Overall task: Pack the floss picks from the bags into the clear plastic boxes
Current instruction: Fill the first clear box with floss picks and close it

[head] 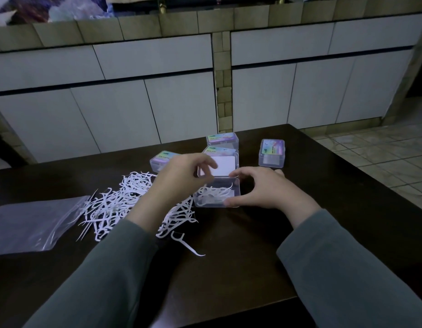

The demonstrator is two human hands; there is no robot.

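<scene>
An open clear plastic box (pixel 219 200) sits mid-table with several white floss picks inside and its lid (pixel 223 165) tipped up behind. My right hand (pixel 264 188) curls round the box's right side, thumb on its front corner. My left hand (pixel 181 176) hovers at the box's left rear edge with fingers curled; I cannot make out a pick in them. A loose pile of floss picks (pixel 120 200) spreads left of the box. An emptied clear bag (pixel 32 223) lies at the far left.
Closed clear boxes with coloured labels stand behind: one box (pixel 161 159) at the left, two boxes (pixel 221 139) in the middle, another box (pixel 272 152) at the right. A single pick (pixel 186 243) lies near the front. The dark table (pixel 323 209) ends at the right over tiled floor.
</scene>
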